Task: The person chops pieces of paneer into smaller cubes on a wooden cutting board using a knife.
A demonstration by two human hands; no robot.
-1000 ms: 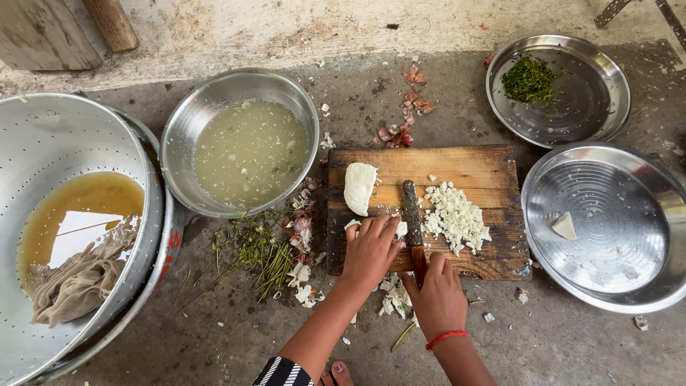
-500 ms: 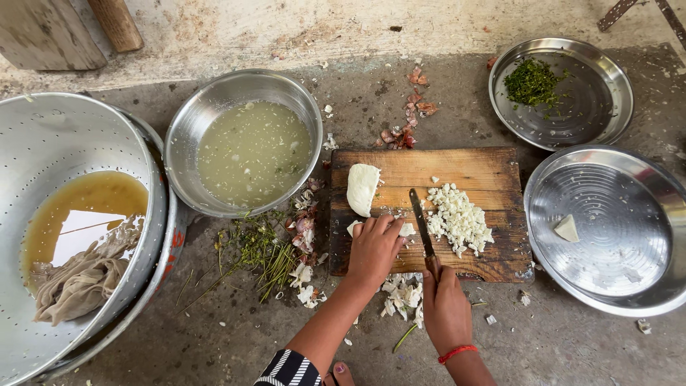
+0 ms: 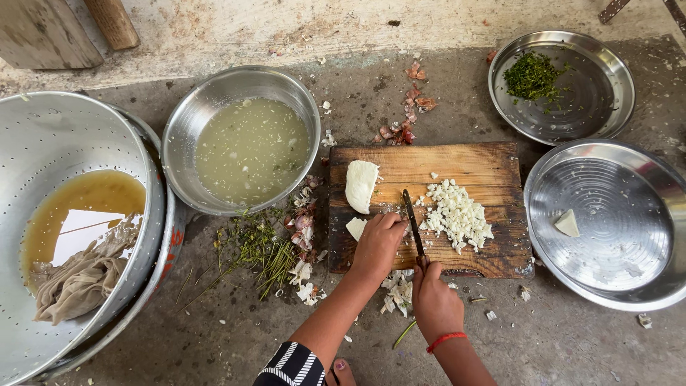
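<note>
A wooden cutting board (image 3: 486, 168) lies on the ground with a pile of finely chopped white onion (image 3: 457, 214) on it and a white onion half (image 3: 361, 184) at its left end. My right hand (image 3: 434, 300) grips the handle of a dark knife (image 3: 412, 220), blade edge-on over the board, just left of the pile. My left hand (image 3: 377, 243) rests on the board beside the blade, fingers bent over a small white piece that I cannot see clearly. Another white piece (image 3: 355, 228) lies just left of that hand.
A steel bowl of cloudy liquid (image 3: 243, 146) sits left of the board. A large colander (image 3: 43, 164) over a brown-liquid basin holds a cloth. A steel plate with chopped herbs (image 3: 593, 93) and a plate with one white wedge (image 3: 622, 214) sit right. Peels and stems litter the ground.
The knife has turned from lying flat near the board's front to standing edge-on beside the chopped pile. My left hand shifted slightly right toward the blade.
</note>
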